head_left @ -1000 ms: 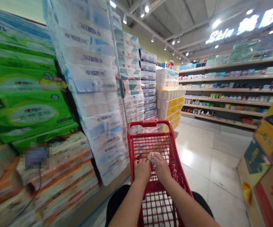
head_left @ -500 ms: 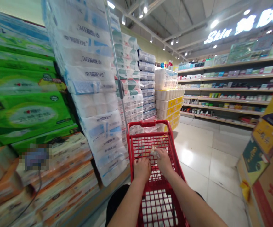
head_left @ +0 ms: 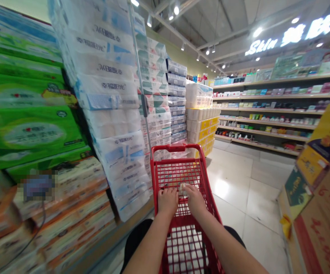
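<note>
We see R hand (head_left: 193, 199) pinching crumpled whitish wad (head_left: 182, 188), just beside L hand (head_left: 168, 201); L's bent over red cart (head_left: 179, 161), can't tell if gripping. Cart extends under both hands + ahead; wrapped packs (head_left: 117, 148) stacked to their L.

Shop, supermarket sort: red shopping cart (head_left: 181, 221) stands in tiled aisle (head_left: 237, 190). Left of cart, wrapped paper rolls (head_left: 119, 156) piled high; farther left, green packs (head_left: 33, 131) in bulk. Ahead of cart, more stacks (head_left: 177, 101), last one white-and-yellow packs (head_left: 200, 131). Beyond cart to right, long shelves (head_left: 267, 110) crowded with small boxes and bottles. High beyond cart to right, lit sign (head_left: 294, 34) reading "Skin" plus Chinese characters. Right of cart, printed cartons (head_left: 320, 228). Far above and beyond cart, ceiling spotlights (head_left: 176, 9).
</note>
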Demonstrator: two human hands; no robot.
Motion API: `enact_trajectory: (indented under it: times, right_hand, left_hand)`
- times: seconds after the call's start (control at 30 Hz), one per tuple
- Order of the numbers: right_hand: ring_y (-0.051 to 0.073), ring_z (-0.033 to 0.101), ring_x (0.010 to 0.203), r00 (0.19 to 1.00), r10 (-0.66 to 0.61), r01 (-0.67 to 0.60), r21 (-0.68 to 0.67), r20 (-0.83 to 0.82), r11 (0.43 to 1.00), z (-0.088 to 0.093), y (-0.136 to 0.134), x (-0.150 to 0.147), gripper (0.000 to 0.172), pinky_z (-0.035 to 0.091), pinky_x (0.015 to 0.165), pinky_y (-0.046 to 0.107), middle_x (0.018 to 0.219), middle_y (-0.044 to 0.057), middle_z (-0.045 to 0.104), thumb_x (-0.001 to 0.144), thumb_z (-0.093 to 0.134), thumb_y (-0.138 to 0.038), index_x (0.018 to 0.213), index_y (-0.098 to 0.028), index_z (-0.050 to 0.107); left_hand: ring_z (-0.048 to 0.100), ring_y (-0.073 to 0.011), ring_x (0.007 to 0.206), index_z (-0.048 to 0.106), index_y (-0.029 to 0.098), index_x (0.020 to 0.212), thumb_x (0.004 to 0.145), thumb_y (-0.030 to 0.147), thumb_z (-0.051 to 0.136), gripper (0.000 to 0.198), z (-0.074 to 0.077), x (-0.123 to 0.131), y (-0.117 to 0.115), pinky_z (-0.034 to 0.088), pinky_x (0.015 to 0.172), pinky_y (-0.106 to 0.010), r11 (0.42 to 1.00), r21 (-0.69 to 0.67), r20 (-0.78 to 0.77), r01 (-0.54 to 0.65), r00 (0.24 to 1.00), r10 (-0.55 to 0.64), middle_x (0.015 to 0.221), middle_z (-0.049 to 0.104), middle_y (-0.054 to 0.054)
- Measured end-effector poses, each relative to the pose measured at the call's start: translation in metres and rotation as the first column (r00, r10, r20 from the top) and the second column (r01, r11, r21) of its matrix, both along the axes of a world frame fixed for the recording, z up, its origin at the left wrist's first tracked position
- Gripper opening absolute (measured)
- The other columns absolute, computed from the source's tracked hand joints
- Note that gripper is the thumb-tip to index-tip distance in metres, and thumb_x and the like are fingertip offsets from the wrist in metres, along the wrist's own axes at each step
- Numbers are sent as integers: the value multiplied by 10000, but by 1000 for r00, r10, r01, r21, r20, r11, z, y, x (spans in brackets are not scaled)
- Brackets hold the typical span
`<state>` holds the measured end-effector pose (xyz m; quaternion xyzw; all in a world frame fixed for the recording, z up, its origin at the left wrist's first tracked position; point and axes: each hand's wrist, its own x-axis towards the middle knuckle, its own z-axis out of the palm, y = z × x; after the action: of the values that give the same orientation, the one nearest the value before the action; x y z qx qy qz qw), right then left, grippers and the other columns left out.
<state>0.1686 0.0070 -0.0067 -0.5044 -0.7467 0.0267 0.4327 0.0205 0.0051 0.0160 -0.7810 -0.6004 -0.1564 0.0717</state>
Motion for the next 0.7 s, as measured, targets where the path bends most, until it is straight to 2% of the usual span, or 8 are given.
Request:
enact_trajectory:
  times: [0.13, 0.37, 0.53, 0.7]
  right_hand:
    - [211, 566, 1089, 999, 17, -16, -29, 33, 999, 4, -12, -2, 541, 457, 928, 355, 1147, 60, 660, 708, 405, 53, 1066, -231, 696]
    - [212, 567, 959, 994, 9, -2, -62, 113, 998, 9, -25, -3, 499, 463, 821, 314, 1016, 42, 672, 700, 439, 55, 972, -271, 701]
    - [204, 535, 855, 987, -32, 44, -77, 156, 996, 8, -26, -6, 355, 442, 728, 289, 866, 55, 618, 709, 480, 14, 838, -242, 690]
    - [190, 535, 847, 992, -55, 68, -119, 110, 991, 7, -27, -7, 228, 431, 714, 278, 855, 40, 586, 723, 535, -54, 772, -241, 657]
  left_hand:
    - [556, -248, 1014, 612, 210, 1132, 962, 309, 341, 335, 0, 0, -1, 321, 917, -440, 1000, -1, -8, 6, 1000, -6, 1069, 664, -79]
    - [553, -247, 1000, 620, 221, 1101, 961, 318, 342, 326, 0, 0, -2, 326, 902, -433, 1000, 4, -8, 2, 1000, -2, 1053, 666, -69]
    - [549, -246, 1012, 620, 218, 1108, 965, 329, 335, 339, 1, 1, -2, 321, 909, -431, 1000, -12, -14, -1, 1000, 1, 1060, 661, -81]
    - [550, -245, 1015, 619, 222, 1128, 966, 326, 328, 348, 2, 1, -2, 317, 919, -435, 1000, -27, -16, -5, 1000, 5, 1067, 658, -84]
